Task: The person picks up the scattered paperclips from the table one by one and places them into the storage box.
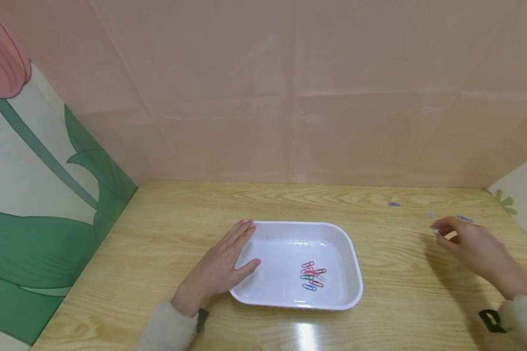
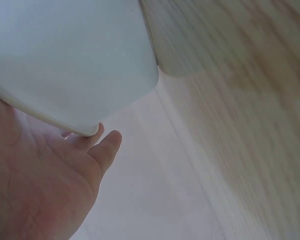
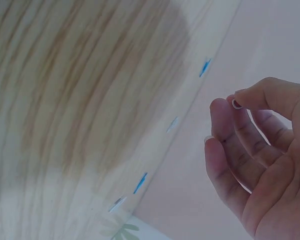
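Note:
A white tray [image 1: 351, 302] stands on the wooden table with several paper clips [image 1: 312, 277] in red, pink, green, blue and white loosely heaped inside. My left hand [image 1: 219, 263] rests along the tray's left rim, its fingers extended and the thumb reaching over the inside. In the left wrist view, the palm [image 2: 45, 185] lies against the rim from outside. Off to the right and above the table, my right hand [image 1: 474, 248] pinches a small white paper clip [image 3: 236, 104] between thumb and fingertips. Most of that clip is hidden by the fingers.
On the table near the right hand lie a blue paper clip [image 1: 393, 204], a white one [image 1: 430, 214] and another blue one [image 1: 464, 219]. The right wrist view also shows a pale clip [image 3: 117, 203]. A pink-beige wall panel [image 1: 290, 122] borders the table's back edge.

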Demonstrator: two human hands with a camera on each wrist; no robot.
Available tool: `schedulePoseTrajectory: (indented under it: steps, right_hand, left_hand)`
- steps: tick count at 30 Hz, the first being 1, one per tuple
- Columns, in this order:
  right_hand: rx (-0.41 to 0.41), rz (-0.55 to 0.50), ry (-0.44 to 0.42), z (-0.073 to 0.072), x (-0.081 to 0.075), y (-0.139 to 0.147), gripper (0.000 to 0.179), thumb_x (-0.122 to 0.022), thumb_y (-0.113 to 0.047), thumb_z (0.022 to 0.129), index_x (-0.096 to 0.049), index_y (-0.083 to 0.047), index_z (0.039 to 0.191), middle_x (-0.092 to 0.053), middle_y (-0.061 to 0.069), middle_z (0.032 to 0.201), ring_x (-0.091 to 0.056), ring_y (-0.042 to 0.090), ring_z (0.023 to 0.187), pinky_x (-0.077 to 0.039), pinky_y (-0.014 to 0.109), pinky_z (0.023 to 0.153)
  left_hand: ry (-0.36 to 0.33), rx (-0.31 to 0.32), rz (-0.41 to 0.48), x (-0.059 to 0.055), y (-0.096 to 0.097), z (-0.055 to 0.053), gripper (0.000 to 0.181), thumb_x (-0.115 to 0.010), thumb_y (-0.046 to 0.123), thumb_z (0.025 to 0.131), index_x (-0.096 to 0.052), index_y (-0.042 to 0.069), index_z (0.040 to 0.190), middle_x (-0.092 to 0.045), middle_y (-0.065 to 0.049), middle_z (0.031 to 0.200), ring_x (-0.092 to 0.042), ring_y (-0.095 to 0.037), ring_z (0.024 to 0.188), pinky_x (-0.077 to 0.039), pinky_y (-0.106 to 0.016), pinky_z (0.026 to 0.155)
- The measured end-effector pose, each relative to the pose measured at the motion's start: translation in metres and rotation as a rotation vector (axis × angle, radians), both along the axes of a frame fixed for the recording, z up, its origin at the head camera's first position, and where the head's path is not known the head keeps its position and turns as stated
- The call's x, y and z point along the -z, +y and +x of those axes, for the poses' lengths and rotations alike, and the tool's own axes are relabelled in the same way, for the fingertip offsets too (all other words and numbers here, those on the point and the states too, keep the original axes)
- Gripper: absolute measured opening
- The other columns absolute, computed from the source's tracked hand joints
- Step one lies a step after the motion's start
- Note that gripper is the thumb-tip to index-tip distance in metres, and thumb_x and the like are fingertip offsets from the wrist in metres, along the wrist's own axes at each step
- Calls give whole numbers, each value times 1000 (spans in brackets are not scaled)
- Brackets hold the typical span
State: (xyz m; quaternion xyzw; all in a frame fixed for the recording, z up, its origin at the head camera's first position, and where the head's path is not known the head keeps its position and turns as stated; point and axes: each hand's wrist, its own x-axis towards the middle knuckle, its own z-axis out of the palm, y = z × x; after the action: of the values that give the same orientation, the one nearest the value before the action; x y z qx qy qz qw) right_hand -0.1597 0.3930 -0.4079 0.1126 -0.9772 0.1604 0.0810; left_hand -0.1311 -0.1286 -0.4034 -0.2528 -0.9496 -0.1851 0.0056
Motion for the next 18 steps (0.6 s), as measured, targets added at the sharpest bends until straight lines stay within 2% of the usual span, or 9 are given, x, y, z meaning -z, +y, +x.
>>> schedulePoseTrajectory:
  steps: [2,4,12,18]
  right_hand:
    - [-7,-12,2,1,-2,-3,21,-69,-1,87,-64,6,107,-70,25,99,-55,-9,65,-49,16,53]
    - [-9,-26,-5,4,-4,-8,22,-69,-1,88,-63,6,108,-69,25,99,-54,-11,65,-49,16,52]
    - [-29,-78,24,13,-13,-32,19,-67,-2,89,-65,1,108,-72,16,93,-54,-11,64,-49,18,51]
    - [-59,-65,53,20,-21,-51,20,-69,-4,89,-66,-2,109,-73,11,93,-58,-7,65,-49,17,51]
  left_hand:
    - [0,0,1,0,0,0,77,-53,51,98,-25,11,158,-20,-4,167,-17,-24,155,-24,-44,125]
    - [0,0,3,0,0,0,77,-52,51,98,-25,11,158,-19,-4,167,-17,-24,155,-24,-44,125]
    - [0,-3,9,1,0,0,76,-53,51,98,-26,11,158,-19,-3,167,-17,-24,155,-24,-43,125]
    - [0,-4,9,1,0,0,76,-53,51,98,-26,12,158,-19,-3,167,-17,-23,155,-25,-43,125]
